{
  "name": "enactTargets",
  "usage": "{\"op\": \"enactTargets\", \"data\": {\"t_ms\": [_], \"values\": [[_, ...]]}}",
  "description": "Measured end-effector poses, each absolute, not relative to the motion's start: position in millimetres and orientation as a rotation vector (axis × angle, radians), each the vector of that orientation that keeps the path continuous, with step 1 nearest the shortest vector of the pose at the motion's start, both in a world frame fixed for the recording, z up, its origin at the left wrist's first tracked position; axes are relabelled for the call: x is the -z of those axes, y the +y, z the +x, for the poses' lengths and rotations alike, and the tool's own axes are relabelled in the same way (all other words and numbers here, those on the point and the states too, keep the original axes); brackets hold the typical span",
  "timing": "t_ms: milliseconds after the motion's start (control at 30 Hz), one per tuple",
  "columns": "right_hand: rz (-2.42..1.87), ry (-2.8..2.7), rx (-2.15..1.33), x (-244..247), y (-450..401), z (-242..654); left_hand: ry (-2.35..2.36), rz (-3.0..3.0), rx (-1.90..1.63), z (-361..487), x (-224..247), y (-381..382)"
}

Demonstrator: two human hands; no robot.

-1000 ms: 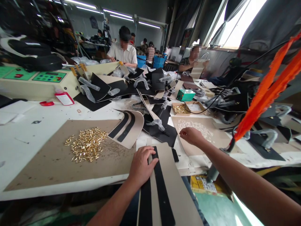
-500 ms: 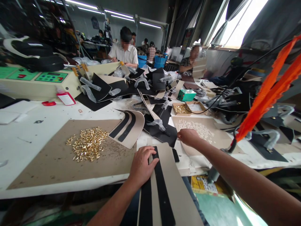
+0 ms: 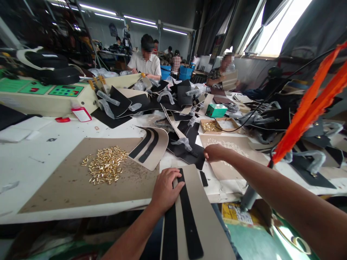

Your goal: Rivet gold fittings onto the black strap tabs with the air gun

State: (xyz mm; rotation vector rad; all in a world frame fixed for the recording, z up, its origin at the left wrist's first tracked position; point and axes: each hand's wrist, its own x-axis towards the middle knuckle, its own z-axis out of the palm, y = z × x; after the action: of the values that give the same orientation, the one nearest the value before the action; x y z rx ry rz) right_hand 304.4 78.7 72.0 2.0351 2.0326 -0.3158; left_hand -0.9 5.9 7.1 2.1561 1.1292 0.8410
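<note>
A beige panel with two long black straps (image 3: 190, 224) slopes from the table's front edge towards my lap. My left hand (image 3: 167, 189) holds it near its upper end, fingers and thumb pressed on the straps. My right hand (image 3: 214, 152) is reached out over the table, its fingers curled together beside the corner of a black panel (image 3: 187, 153). Whatever those fingers hold, if anything, is hidden. Just right of that hand, small whitish pieces (image 3: 233, 146) lie scattered on a brown sheet (image 3: 238, 174).
Small gold metal fittings (image 3: 107, 164) are heaped on a brown board (image 3: 67, 187) at left, beside a curled beige panel (image 3: 155, 151). Behind are piled black panels, a tray (image 3: 218, 130) and a green box (image 3: 216, 110). Orange strips (image 3: 300, 119) hang at right. Two people work across the table.
The view has shifted slightly, so the table contents appear a little further right. My right hand's fingers look more curled in; my left hand keeps its place on the beige panel.
</note>
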Motion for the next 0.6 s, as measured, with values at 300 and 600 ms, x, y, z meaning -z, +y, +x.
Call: {"op": "enactTargets", "data": {"t_ms": [300,600], "values": [[2.470,2.007,0.507,-78.0,41.8,336.5,1.132,2.169,-0.861,0.2,-3.3,7.5],[2.607,1.866,0.495,-55.9,29.6,354.9,1.117,2.177,-0.892,0.5,-1.4,8.5]]}}
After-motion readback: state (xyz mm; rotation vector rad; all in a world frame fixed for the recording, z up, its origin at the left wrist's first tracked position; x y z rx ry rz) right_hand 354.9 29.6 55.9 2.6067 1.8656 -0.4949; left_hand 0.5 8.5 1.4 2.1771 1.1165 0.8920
